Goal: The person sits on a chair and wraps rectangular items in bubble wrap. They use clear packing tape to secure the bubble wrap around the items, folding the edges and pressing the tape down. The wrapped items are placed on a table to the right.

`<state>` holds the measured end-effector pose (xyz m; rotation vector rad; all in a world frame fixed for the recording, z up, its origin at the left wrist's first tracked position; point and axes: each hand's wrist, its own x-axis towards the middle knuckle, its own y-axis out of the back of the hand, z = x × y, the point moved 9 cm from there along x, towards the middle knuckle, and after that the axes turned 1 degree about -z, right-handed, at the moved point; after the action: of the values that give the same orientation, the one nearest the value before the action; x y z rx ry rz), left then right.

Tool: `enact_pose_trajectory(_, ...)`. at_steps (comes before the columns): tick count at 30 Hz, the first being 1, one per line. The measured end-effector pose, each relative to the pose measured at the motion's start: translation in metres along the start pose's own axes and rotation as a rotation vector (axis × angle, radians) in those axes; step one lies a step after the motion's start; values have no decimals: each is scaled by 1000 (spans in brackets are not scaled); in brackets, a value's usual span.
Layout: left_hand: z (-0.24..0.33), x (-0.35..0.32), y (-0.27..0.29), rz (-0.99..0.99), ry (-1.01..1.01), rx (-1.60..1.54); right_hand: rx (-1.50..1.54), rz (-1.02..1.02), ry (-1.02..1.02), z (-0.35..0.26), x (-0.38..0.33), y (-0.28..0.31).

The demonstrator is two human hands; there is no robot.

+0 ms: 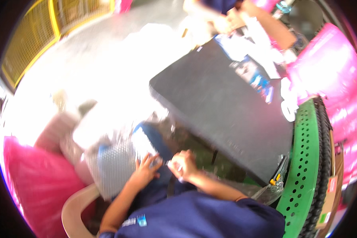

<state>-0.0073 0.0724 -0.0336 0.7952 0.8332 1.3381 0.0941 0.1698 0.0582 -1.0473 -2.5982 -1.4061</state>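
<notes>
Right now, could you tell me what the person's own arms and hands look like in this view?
Both arms wear short dark navy sleeves, with the forearms bare below them. The left sleeve carries a small light blue and white marking near its hem. The left hand and right hand are bare, without gloves. The picture is too blurred to show any rings or a watch.

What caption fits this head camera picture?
Both hands, left hand and right hand, work at a bubble-wrapped bundle beside a dark table.

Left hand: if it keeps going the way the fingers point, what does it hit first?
Probably the blue-and-white wrapped bundle. The left hand has its fingers spread, pointing up and slightly right, with the tips at the bundle's lower edge. The picture is blurred, so I cannot tell whether they already touch.
</notes>
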Motion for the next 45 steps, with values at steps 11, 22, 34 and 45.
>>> enact_pose_trajectory(11, -63, -66, 122, 1108, 233, -281, 153, -162, -33, -46, 8, -122)
enact_pose_trajectory(22, -46, -88, 138, 1161, 305, -479, 98, -546, -86, -33, 4, -198)
enact_pose_trajectory(34, -38, -95, 156, 1138, 396, -288, 880, -770, -392, -22, -7, -204)
enact_pose_trajectory(45, -52, -132, 163, 1399, 323, -305, 1178, -779, -94, -49, -2, -200)
